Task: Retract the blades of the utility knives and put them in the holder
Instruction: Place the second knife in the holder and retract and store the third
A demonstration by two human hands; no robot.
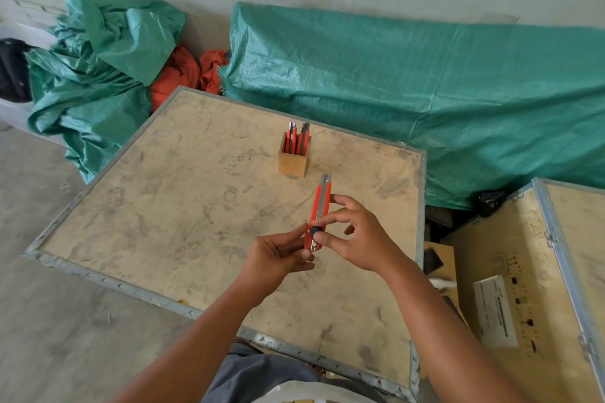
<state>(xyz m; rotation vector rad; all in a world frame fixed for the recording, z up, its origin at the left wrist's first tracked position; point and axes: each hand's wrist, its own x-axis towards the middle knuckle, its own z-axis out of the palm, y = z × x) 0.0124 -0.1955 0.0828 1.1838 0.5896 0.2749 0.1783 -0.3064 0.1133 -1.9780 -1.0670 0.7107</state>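
I hold a red utility knife (320, 206) above the wooden crate top (170, 206), its tip pointing away from me toward the holder. My left hand (280, 258) pinches the knife's rear end. My right hand (355, 235) grips its middle, thumb on the black slider knob. Only a short metal tip shows at the knife's front. The small wooden holder (293, 162) stands upright farther back on the crate, with two red utility knives (296, 139) standing in it.
A second wooden crate (523, 288) with a white label sits close on the right. Green tarpaulin (425, 91) covers things behind the crate, with red cloth (186, 72) between the heaps. Concrete floor lies to the left.
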